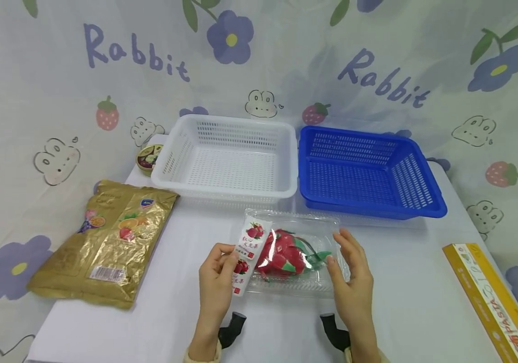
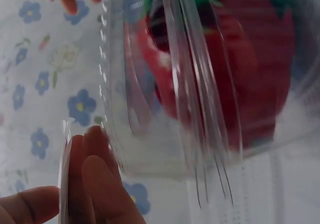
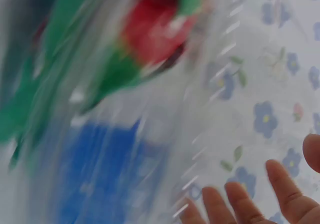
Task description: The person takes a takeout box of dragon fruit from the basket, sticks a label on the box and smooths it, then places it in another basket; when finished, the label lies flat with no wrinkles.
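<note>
Thumb and fingers of my left hand (image 1: 215, 277) pinch a white label sheet (image 1: 250, 247) printed with dragon fruit pictures and red characters. Behind the sheet stands a clear plastic box (image 1: 315, 219), its left part covered by the labels. Inside the box lies a red dragon fruit (image 1: 281, 254) with green leaf tips. My right hand (image 1: 354, 280) is at the box's right side, fingers spread and fingertips close to the plastic. The left wrist view shows the sheet (image 2: 65, 171) edge-on between thumb and fingers, beside the box wall.
Beyond the box stand a white basket (image 1: 224, 194) and a blue basket (image 1: 372, 209) side by side. A gold bag (image 1: 109, 242) lies at the left, with a round tin (image 1: 148, 157) behind it. On the right edge lies a yellow pasta box (image 1: 495, 302).
</note>
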### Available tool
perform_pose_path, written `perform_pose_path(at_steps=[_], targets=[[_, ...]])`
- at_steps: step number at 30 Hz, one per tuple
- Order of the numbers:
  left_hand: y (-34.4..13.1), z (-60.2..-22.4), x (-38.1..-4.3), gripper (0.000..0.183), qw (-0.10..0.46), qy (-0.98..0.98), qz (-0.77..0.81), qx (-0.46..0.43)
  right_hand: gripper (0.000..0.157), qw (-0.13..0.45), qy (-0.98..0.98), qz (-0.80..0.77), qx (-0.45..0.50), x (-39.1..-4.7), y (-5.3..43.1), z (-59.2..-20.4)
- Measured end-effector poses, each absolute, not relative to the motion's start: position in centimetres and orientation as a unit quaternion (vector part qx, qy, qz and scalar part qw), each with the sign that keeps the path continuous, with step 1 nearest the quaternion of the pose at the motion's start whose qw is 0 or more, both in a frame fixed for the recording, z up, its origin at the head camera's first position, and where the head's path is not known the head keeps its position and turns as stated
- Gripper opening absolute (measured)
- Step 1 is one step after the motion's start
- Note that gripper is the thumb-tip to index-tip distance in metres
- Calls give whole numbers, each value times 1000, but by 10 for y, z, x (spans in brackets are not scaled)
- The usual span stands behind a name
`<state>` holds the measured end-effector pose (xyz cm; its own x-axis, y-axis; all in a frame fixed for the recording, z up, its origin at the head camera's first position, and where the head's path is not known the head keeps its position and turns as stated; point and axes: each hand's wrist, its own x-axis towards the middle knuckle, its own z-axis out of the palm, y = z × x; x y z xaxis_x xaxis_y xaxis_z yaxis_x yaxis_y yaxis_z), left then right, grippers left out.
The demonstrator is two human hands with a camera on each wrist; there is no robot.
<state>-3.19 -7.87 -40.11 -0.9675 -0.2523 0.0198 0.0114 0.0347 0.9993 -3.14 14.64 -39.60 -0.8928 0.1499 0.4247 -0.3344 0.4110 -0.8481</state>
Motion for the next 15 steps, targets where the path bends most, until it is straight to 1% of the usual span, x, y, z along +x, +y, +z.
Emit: perform_pose_path(at_steps=[2, 5, 12, 15], targets=[[-70, -400, -31, 10, 86, -710, -695, 65, 40, 242, -781, 568, 99, -29, 139, -391], [-59, -400, -28, 8, 80, -711, -698, 41, 36, 243, -752, 597, 137, -27, 130, -388], [-45, -398, -24, 5, 79, -714, -696, 5, 32, 247, -744, 603, 146, -28, 119, -387], [-41, -398, -22, 5, 81, -713, -696, -10, 31, 235, -748, 608, 126, -27, 117, -387]])
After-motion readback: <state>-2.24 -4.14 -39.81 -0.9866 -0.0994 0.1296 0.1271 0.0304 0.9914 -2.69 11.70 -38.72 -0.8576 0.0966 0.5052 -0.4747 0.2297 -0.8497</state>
